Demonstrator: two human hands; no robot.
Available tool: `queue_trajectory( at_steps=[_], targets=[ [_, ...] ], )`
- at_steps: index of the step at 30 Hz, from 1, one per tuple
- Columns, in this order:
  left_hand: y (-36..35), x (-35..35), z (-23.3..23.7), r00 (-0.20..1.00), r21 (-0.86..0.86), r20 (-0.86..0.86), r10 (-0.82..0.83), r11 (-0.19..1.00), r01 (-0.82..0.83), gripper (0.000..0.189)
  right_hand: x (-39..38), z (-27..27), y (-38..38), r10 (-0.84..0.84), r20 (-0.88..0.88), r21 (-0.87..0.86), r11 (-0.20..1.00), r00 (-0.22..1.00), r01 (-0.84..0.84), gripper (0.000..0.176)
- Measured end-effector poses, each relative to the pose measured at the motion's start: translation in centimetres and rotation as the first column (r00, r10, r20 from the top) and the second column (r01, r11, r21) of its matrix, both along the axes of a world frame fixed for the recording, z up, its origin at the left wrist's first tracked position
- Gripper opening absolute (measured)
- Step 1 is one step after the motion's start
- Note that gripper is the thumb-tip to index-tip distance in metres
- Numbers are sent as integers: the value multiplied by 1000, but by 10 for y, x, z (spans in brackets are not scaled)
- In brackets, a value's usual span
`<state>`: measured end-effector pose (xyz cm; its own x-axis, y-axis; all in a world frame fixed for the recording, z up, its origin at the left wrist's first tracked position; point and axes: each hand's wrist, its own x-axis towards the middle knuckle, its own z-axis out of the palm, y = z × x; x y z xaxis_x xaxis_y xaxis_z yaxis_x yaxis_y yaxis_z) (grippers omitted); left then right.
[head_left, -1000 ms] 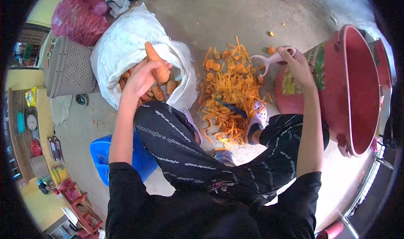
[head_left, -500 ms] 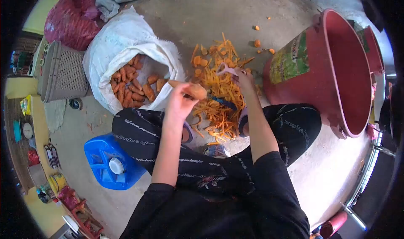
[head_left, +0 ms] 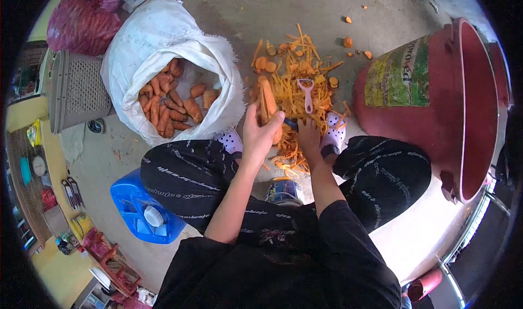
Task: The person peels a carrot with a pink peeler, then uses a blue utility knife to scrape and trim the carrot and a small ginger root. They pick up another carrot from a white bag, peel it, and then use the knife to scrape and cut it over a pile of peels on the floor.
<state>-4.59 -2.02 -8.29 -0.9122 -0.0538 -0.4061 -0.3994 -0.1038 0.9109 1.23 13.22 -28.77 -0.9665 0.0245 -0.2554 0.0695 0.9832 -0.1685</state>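
Observation:
My left hand (head_left: 259, 132) is closed around a peeled carrot (head_left: 267, 103), which points up and away from me. Below the carrot spreads a heap of orange peelings (head_left: 291, 69) on the floor between my feet. A pink peeler (head_left: 306, 95) lies on the heap, out of my hands. Low over the peelings, my right hand (head_left: 309, 139) has its fingers stretched out, fingertips right beside a slim blue object (head_left: 290, 125) that is partly hidden. To the left, an open white sack (head_left: 163, 34) holds several unpeeled carrots (head_left: 174, 105).
A large red tub (head_left: 411, 91) lies tipped on its side at the right. A blue jerrycan (head_left: 144, 208) stands by my left knee, with a grey crate (head_left: 81, 88) behind it. Carrot pieces (head_left: 347, 42) dot the floor. A printed can (head_left: 285, 190) sits between my legs.
The peeler has left my right hand and now lies on the peelings. That hand has moved down towards the blue object. My left hand has turned the carrot from sideways to upright.

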Motion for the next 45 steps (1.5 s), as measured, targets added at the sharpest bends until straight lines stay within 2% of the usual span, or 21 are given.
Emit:
queue_trajectory(
  at_steps=[2,4,5,7,8,10,11,14,16,17,20,22,23,26,27,28,31,34,40,43,45],
  targets=[
    [1,2,-7,998,-61,-54,-38,998,35,41,3,-6,1,20,69,-11,1000,997,-19,26],
    [2,3,-10,991,-167,-102,-91,983,73,42,5,-19,-4,-71,224,-132,986,972,102,26],
    [2,4,-8,993,-168,-57,-105,981,95,43,7,-24,-7,-106,304,-185,968,947,168,26],
    [2,3,13,990,-166,25,-136,976,139,46,0,-5,-11,24,445,-287,951,895,117,27],
    [2,4,18,989,-80,80,-126,988,132,48,-6,7,-11,93,502,-339,936,860,97,28],
    [1,6,27,975,93,189,-121,990,105,53,-6,1,-9,179,503,-330,944,845,-4,32],
    [-1,7,27,973,-15,158,-168,985,173,55,-8,-3,-6,224,502,-324,944,835,-58,34],
    [-14,17,8,953,-380,-10,-302,883,276,59,-34,18,4,63,509,-322,939,858,122,38],
    [-19,24,0,880,-628,-245,-406,759,175,60,-53,33,18,-120,459,-547,742,880,386,44],
    [-21,25,2,871,-610,-249,-423,767,198,59,-64,40,24,-210,449,-647,594,869,478,47],
    [-27,27,20,841,-594,-255,-477,764,253,58,-96,84,31,-300,230,-606,700,926,378,47],
    [-28,28,24,816,-620,-268,-513,740,261,57,-86,185,33,-326,358,-743,468,875,479,41],
    [-28,29,25,821,-622,-259,-509,738,262,57,-79,217,30,-323,423,-785,336,847,520,39],
    [-25,27,27,830,-582,-250,-498,763,282,56,-66,215,21,-408,477,-877,-165,778,451,30],
    [-25,26,27,832,-539,-256,-492,787,300,57,-60,219,17,-336,537,-840,-299,774,452,32],
    [-25,26,27,835,-496,-258,-486,808,317,57,-56,220,12,-323,538,-837,-317,778,447,33],
    [-22,28,34,803,-605,-224,-553,725,330,56,-50,215,-2,-300,505,-839,-389,809,380,38],
    [-21,26,38,795,-641,-153,-587,671,372,55,-45,195,-7,-399,451,-890,-266,798,369,36],
    [-18,27,30,792,-638,-190,-581,686,350,52,-40,197,-8,-472,363,-932,-188,803,311,33],
    [-21,27,29,792,-687,-174,-585,648,328,50,-39,206,-9,-432,444,-889,-322,785,325,31],
    [-22,25,28,797,-674,-184,-576,664,324,49,-40,209,-10,-422,429,-888,-358,798,288,30]
  ],
)
